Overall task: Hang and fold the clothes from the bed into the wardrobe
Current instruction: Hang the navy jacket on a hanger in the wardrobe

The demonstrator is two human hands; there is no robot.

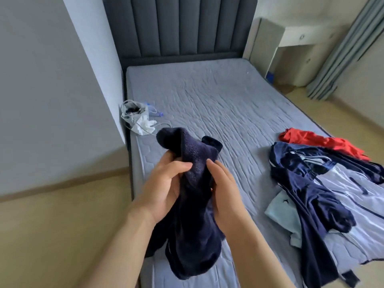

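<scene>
I grip the navy garment with the curled fingers of left hand and right hand above the 7 o'clock corner of the bed; folding is in hand, and I judge the next move calls for spreading it flat.

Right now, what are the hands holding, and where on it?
Both hands hold one dark navy garment. The left hand and right hand grip its bunched middle from either side; one end sticks up, the rest hangs down.
</scene>
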